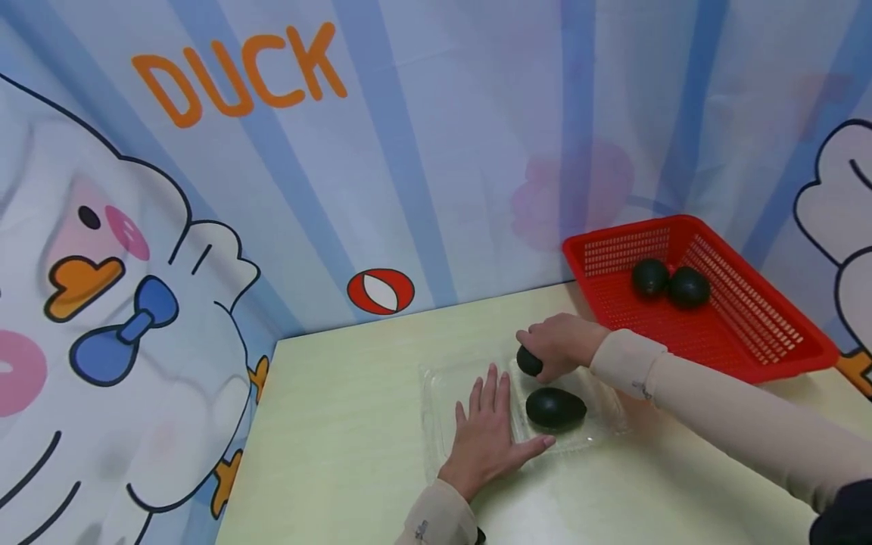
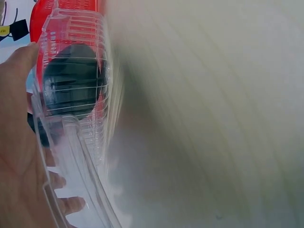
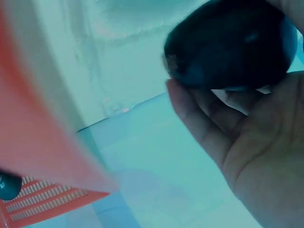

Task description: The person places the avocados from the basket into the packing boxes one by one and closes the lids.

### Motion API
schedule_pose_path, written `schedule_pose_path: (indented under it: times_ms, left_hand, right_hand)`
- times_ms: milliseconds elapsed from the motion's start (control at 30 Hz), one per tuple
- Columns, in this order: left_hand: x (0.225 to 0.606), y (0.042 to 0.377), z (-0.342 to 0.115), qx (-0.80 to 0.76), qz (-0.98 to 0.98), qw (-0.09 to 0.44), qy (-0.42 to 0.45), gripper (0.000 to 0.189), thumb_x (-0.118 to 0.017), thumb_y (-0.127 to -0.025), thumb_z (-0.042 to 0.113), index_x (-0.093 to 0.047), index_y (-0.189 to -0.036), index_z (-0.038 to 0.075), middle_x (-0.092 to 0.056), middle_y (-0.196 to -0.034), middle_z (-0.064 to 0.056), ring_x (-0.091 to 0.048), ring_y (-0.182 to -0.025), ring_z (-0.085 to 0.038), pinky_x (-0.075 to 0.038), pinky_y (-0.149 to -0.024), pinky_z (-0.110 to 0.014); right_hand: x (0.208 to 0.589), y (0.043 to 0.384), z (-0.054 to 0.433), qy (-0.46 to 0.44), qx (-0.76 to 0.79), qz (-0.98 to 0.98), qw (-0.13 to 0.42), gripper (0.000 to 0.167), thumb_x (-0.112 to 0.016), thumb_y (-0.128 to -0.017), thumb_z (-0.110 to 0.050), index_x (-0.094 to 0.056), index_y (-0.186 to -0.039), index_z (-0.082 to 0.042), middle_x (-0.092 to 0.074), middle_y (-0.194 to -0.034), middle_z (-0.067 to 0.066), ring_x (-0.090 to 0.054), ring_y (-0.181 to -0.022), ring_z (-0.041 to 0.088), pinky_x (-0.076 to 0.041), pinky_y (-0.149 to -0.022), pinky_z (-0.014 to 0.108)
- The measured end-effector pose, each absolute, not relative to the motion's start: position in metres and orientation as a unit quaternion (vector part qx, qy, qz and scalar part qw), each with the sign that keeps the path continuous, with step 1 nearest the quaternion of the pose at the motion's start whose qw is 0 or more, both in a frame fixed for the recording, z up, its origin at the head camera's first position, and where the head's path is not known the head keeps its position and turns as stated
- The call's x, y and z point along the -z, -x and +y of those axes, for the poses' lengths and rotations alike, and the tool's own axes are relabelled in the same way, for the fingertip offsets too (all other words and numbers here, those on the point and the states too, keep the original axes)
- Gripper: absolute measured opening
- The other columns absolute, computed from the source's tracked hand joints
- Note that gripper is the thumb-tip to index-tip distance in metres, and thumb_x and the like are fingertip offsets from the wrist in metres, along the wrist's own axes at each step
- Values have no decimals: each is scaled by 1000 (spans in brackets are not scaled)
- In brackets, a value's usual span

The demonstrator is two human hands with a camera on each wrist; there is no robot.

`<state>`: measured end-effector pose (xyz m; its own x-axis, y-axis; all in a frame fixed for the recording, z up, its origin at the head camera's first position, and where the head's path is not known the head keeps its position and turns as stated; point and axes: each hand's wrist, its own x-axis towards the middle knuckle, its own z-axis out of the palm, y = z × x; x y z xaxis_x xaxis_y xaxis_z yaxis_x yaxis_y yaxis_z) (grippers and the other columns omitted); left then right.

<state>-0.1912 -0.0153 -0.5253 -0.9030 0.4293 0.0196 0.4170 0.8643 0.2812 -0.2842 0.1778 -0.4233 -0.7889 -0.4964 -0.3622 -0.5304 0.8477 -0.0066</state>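
A dark green avocado (image 1: pixel 529 361) is gripped by my right hand (image 1: pixel 564 344) over the far part of a clear plastic clamshell box (image 1: pixel 436 412). In the right wrist view, fingers curl around this avocado (image 3: pixel 230 47). A second avocado (image 1: pixel 555 409) lies in the box's right half, nearer to me; the left wrist view shows an avocado (image 2: pixel 73 80) through the clear ribbed wall. My left hand (image 1: pixel 484 443) rests with fingers spread on the box's left part, its thumb stretched along the near side of the second avocado.
A red plastic basket (image 1: pixel 770 303) with two avocados (image 1: pixel 671 284) stands at the back right, beside my right forearm. The pale table (image 1: pixel 327 446) meets a blue striped curtain (image 1: pixel 443 151) with duck drawings along its back edge.
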Motion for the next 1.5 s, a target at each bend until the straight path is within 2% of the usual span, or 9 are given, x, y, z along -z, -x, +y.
schedule_pose_path:
  times_ms: [133,300,533,700,967,1233,1500]
  left_hand:
    - [526,192,-16,-134,966,26,-218,116,-39,-79,92,-17,-164,16,-7,-172,-5,-23,-154,-35,-33,-109,-71]
    - [525,193,-16,-130,967,36,-216,117,-36,-78,94,-12,-165,19,-3,-172,-3,-21,-155,-34,-31,-111,-70]
    - [525,192,-17,-126,967,33,-217,116,-37,-80,92,-11,-165,18,-5,-172,-4,-22,-154,-33,-33,-110,-70]
    - [525,192,-17,-130,967,33,-218,116,-37,-79,92,-13,-165,17,-7,-172,-4,-23,-154,-34,-34,-109,-70]
    - [526,193,-18,-128,967,33,-219,116,-36,-79,93,-13,-165,18,-4,-172,-3,-22,-154,-34,-33,-110,-70]
    - [527,194,-19,-132,966,37,-220,116,-37,-79,93,-12,-165,18,-3,-172,-2,-20,-155,-33,-33,-110,-70]
    - [524,193,-19,-133,966,38,-218,116,-40,-80,92,-11,-165,18,-4,-172,-2,-20,-155,-33,-31,-111,-70]
  right_hand:
    - [426,284,166,255,-57,944,202,82,-84,-79,-43,-52,-146,-8,-65,-133,14,-67,-110,31,-52,-100,55]
    - [431,285,154,227,-58,945,229,76,-83,-80,-39,-54,-143,-9,-65,-132,14,-65,-108,30,-50,-101,58]
    - [440,287,145,199,-58,937,281,61,-79,-86,-40,-58,-133,-8,-69,-119,12,-63,-97,26,-50,-101,56]
    - [444,285,143,189,-52,932,305,58,-79,-86,-40,-58,-129,-7,-69,-111,12,-62,-93,26,-52,-99,54]
    - [442,275,144,197,-43,930,307,61,-80,-84,-43,-60,-131,-10,-68,-107,7,-60,-93,25,-52,-94,50]
    - [443,270,146,201,-23,930,306,56,-83,-81,-38,-61,-124,-11,-65,-98,4,-59,-90,24,-54,-87,47]
    - [445,268,149,228,-12,930,287,52,-84,-80,-36,-63,-119,-9,-65,-96,3,-58,-88,22,-53,-85,45]
